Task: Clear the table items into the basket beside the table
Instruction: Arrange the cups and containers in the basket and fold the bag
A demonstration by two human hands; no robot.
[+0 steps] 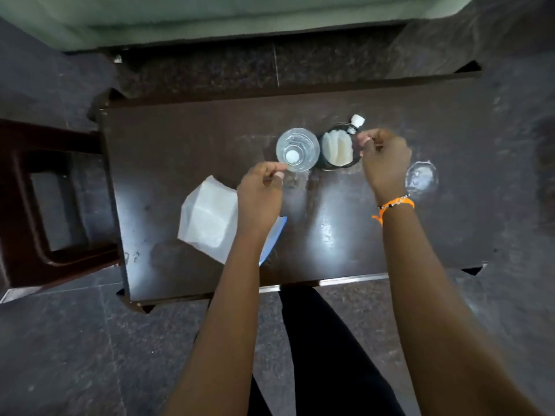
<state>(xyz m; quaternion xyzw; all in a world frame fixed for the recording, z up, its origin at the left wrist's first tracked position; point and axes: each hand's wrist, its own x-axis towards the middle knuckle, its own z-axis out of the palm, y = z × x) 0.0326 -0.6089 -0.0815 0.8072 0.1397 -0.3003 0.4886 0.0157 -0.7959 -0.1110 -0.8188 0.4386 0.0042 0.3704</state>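
A clear glass (297,149) with a small white round thing at its bottom stands mid-table. My left hand (260,192) pinches its near rim with thumb and forefinger. Right beside the glass sits a black round holder (327,163) with white tissue (338,147) in it. My right hand (386,160), slightly blurred, has its fingertips closed on the holder's right rim. A white-capped small item (357,120) pokes out behind the holder. A white folded bag (207,216) lies at the left, and a blue flat item (274,235) shows under my left forearm. No basket is in view.
The dark wooden table (450,130) stands on a dark stone floor. A brown plastic chair (36,190) is against the table's left side. A clear round lid or ring (421,177) lies right of my right hand. My legs are at the near edge.
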